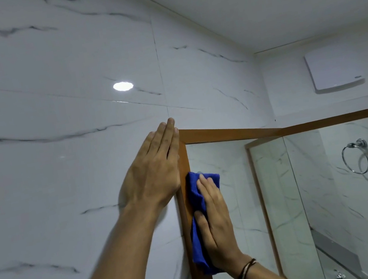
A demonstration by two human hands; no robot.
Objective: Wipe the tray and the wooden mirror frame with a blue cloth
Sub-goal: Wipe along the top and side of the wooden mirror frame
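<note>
The wooden mirror frame (225, 131) runs across the top of the mirror and down its left side. My right hand (216, 221) presses a folded blue cloth (195, 200) flat against the frame's left upright and the mirror edge. My left hand (156, 170) lies flat on the marble wall beside the frame's top left corner, fingers together and straight, holding nothing. A dark cord bracelet sits on my right wrist. No tray is in view.
White marble wall tiles (52, 112) fill the left. The mirror glass (332, 187) reflects a chrome towel ring (356, 156) and a shelf. A white vent cover (334, 68) hangs high on the right wall.
</note>
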